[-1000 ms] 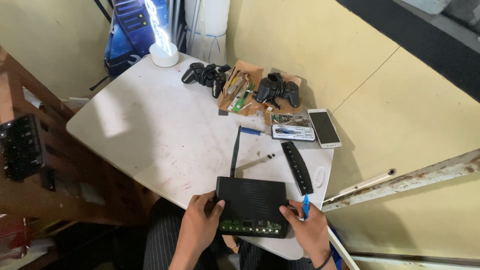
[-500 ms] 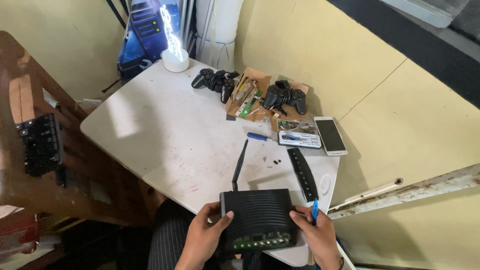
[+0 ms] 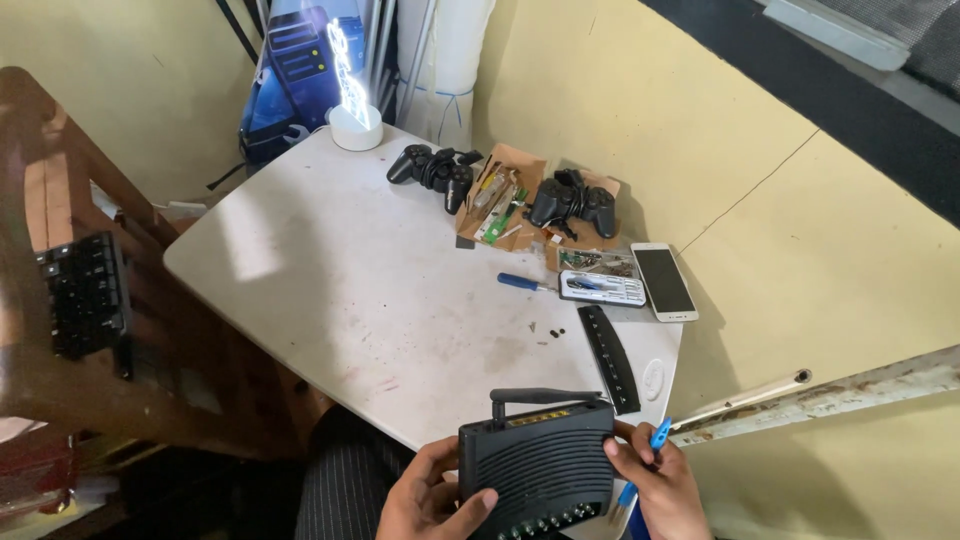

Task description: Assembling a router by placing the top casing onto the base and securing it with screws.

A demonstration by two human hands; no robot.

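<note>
My hands, left (image 3: 432, 497) and right (image 3: 655, 485) (blue screwdriver (image 3: 645, 462) too), clasp the ribbed black plastic router (image 3: 538, 468); its antenna (image 3: 545, 397) lies crosswise toward the white worktop (image 3: 330, 280).

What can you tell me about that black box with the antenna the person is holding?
The black box looks like a plastic network router, with a ribbed, slotted shell. A single antenna is folded flat along its far edge, beside a yellowish strip. A row of small green ports lines the near edge. It is held at the near edge of the white table, over the person's lap. The left hand grips its left side, thumb on the shell; the right hand touches its right side while holding a blue tool.
</note>
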